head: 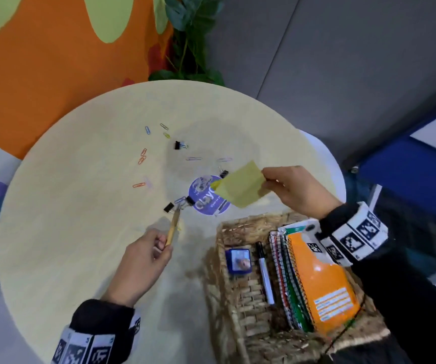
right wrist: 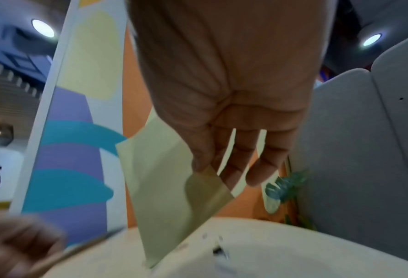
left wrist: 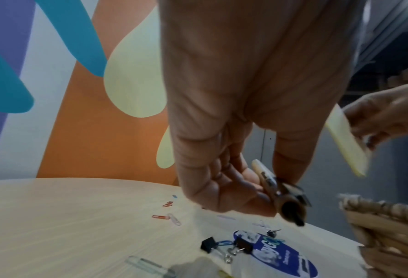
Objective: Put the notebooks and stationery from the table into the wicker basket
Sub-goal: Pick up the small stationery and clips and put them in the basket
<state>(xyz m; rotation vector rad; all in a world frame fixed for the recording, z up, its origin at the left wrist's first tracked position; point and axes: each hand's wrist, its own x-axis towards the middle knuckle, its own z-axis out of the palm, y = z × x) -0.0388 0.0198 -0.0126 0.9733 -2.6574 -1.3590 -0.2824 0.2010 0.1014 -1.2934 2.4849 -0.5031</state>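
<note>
Yellow sticky pad (head: 240, 185) hangs pinched in the right hand (head: 297, 191) at twelve o'clock of the basket (head: 234, 292), seemingly bound there. Left wrist: left hand (left wrist: 236, 131) grips a pen (left wrist: 278, 191) above the worktop (left wrist: 55, 225). Right wrist: fingertips (right wrist: 202, 165) pinch the pad's corner.

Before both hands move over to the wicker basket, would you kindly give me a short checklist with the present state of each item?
1. Right hand pinches the yellow sticky notes: ok.
2. Left hand grips the brown pen: ok.
3. Wicker basket has free floor between the blue box and the marker: ok.
4. Spiral notebooks are in the basket: ok.
5. Table cleared of stationery: not ok, paper clips and binder clips remain.
6. Pen capped: cannot tell.
</note>
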